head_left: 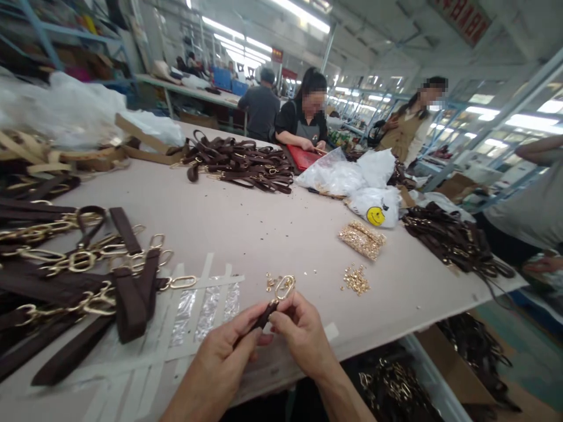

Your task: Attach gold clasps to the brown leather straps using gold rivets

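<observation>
Our left hand [233,346] and right hand [303,334] are bare, with rounded fingertips, and our forearms [338,387] are uncovered behind the wrists, as far as we can see them. Below and between our hands shows a little dark, nearly black clothing [264,412], too shadowed for us to tell its cut.

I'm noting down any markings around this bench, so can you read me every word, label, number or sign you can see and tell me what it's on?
No text here is clear enough to quote.
Large red sign, upper right: characters cut off and too blurred to read.
Small red sign, background: too small to read.
White plastic bag: yellow smiley face, with no readable words.
Bag of gold pieces: no label I can make out.
</observation>
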Motion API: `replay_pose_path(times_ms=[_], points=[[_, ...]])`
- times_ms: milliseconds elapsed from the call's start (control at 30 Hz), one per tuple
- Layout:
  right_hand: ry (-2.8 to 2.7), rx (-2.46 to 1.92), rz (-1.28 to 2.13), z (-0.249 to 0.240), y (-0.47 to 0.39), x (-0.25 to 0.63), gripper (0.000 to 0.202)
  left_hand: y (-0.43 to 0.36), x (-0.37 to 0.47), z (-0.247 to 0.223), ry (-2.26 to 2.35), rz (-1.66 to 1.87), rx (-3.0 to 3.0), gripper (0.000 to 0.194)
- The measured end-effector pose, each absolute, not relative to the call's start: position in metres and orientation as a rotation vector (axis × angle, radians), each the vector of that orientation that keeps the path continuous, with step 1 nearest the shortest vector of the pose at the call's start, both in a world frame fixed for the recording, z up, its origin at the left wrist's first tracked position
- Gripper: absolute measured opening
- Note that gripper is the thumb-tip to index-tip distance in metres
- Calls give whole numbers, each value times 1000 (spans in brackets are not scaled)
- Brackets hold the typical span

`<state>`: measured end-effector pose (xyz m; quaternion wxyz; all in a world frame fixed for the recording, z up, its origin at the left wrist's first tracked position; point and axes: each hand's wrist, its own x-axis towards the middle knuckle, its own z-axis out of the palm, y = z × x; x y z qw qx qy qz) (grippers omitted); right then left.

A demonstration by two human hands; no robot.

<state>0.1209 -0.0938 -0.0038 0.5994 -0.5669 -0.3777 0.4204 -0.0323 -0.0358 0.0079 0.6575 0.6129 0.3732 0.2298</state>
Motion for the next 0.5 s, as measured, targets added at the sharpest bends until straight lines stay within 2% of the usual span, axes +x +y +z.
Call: replay_pose_path(times_ms=[267,367,433,500], points=[[-963,-1403,865,1,-99,132,12,-40,-13,-5,842,578,1313,43],[-1253,-1757,482,2,-110,169,6,-30,-12,-4,886,571,1207,52],[-1367,-1977,176,-1,-120,203,11,-23,-19,-3,961,564,1122,61],[-1408,-2094,42,-8,-130,234,19,-20,-27,-4,1036,541,1037,66]])
